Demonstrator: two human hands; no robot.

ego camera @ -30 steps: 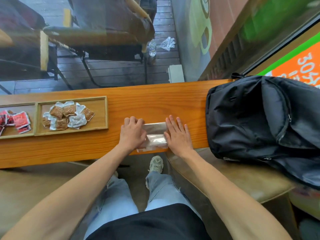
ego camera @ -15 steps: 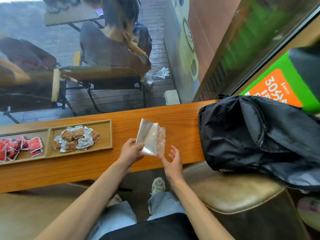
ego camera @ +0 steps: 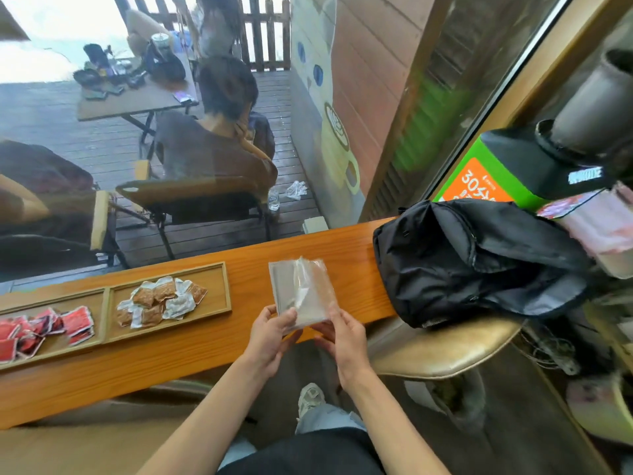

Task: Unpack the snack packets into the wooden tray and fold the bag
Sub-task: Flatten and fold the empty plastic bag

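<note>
A clear plastic bag (ego camera: pixel 301 291), folded to a small rectangle, is held upright above the front edge of the wooden counter (ego camera: pixel 191 351). My left hand (ego camera: pixel 270 337) pinches its lower left corner and my right hand (ego camera: pixel 342 334) grips its lower right edge. To the left lies the wooden tray (ego camera: pixel 219 293); its right compartment holds several brown-and-white snack packets (ego camera: pixel 159 301), its left compartment several red packets (ego camera: pixel 41 330).
A black backpack (ego camera: pixel 472 262) rests on the counter's right end and on a tan padded stool (ego camera: pixel 442 351). A window runs behind the counter; outside, a person sits on a chair at a table. My legs and a shoe show below.
The bag was pressed flat on the counter under both hands, then my left hand lifted it. Now both hands hold it upright, and my view has tilted upward.
</note>
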